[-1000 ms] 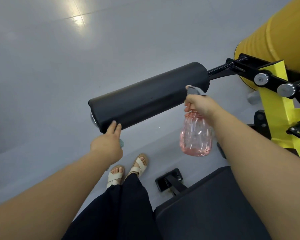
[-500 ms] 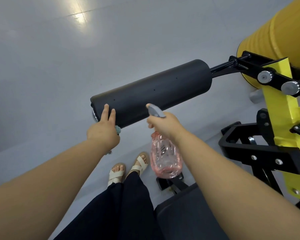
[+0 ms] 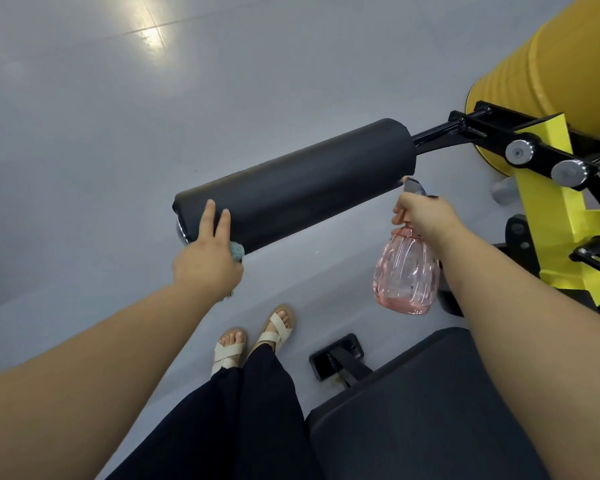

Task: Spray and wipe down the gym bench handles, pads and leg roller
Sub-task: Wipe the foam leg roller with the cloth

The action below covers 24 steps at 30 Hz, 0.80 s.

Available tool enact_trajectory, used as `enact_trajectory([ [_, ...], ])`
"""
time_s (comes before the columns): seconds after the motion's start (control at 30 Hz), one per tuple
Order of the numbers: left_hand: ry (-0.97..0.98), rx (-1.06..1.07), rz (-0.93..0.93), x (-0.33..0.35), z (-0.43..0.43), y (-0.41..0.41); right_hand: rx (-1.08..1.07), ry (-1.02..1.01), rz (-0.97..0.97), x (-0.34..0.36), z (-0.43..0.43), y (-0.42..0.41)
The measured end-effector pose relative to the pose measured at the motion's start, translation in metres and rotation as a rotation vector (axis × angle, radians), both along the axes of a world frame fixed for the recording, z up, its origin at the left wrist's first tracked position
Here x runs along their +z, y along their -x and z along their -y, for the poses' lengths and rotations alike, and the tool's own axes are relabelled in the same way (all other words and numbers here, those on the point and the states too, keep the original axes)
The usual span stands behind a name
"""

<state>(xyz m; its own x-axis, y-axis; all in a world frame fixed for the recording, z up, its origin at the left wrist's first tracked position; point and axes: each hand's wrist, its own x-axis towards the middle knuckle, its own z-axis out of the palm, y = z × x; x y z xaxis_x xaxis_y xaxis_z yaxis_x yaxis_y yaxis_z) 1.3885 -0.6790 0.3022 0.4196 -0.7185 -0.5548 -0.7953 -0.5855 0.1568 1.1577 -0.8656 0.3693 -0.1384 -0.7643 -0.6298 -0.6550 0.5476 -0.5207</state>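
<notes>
Teal cloth (image 3: 237, 251): bunched in left hand (image 3: 205, 261), two fingers straight on the left end of the black leg roller (image 3: 291, 188). Right hand (image 3: 426, 220): curled round pink spray bottle (image 3: 407, 282), nozzle beside the roller's right end. Risks: spray missing onto the floor; loosely tucked cloth dropping.

A: Your light is overhead and soft, fairly bright. One hard glare patch on the grey floor (image 3: 149, 36), far side, left. The floor dims toward its left edge.
B: Shadows?
A: None with a hard edge. The leg roller (image 3: 291, 188) is matte black with only a dull sheen along its top. Light passes through the pink spray bottle (image 3: 407, 278).
B: Sharpness?
A: Centre crisp, no motion blur. Your wide lens bends the frame: the forearms (image 3: 66, 393) balloon at the lower corners, and the yellow column (image 3: 541, 71) leans at top right.
</notes>
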Motion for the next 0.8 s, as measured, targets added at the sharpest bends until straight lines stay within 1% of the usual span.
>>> enact_trajectory([
  [0.07, -0.046, 0.035, -0.003, -0.004, 0.006, -0.011, 0.000, -0.030, 0.019, 0.001, -0.002, -0.003],
  [0.13, -0.095, 0.020, -0.011, -0.006, 0.004, -0.016, 0.040, -0.057, 0.072, 0.003, -0.010, -0.016],
  [0.23, -0.128, -0.038, 0.008, -0.007, -0.007, -0.012, 0.268, -0.081, 0.146, 0.008, -0.033, -0.047],
  [0.3, -0.154, -0.065, 0.025, -0.007, -0.016, -0.003, 0.393, -0.087, 0.149, 0.009, -0.052, -0.068],
  [0.4, -0.170, -0.098, 0.001, -0.006, -0.031, 0.009, 0.491, -0.115, 0.129, 0.005, -0.076, -0.090],
  [0.47, -0.143, -0.091, -0.039, -0.004, -0.036, 0.014, 0.526, -0.134, 0.104, 0.004, -0.080, -0.094],
  [0.53, -0.090, -0.047, -0.063, 0.002, -0.036, 0.014, 0.485, -0.124, 0.091, 0.005, -0.071, -0.087],
  [0.63, -0.017, -0.017, -0.043, 0.005, -0.025, 0.004, 0.366, -0.041, 0.036, 0.009, -0.043, -0.065],
  [0.73, -0.019, 0.027, -0.031, 0.004, -0.009, -0.009, 0.162, 0.003, 0.027, 0.013, -0.017, -0.038],
  [0.8, -0.059, 0.014, -0.041, 0.002, -0.003, -0.016, 0.141, 0.020, -0.033, 0.016, -0.006, -0.024],
])
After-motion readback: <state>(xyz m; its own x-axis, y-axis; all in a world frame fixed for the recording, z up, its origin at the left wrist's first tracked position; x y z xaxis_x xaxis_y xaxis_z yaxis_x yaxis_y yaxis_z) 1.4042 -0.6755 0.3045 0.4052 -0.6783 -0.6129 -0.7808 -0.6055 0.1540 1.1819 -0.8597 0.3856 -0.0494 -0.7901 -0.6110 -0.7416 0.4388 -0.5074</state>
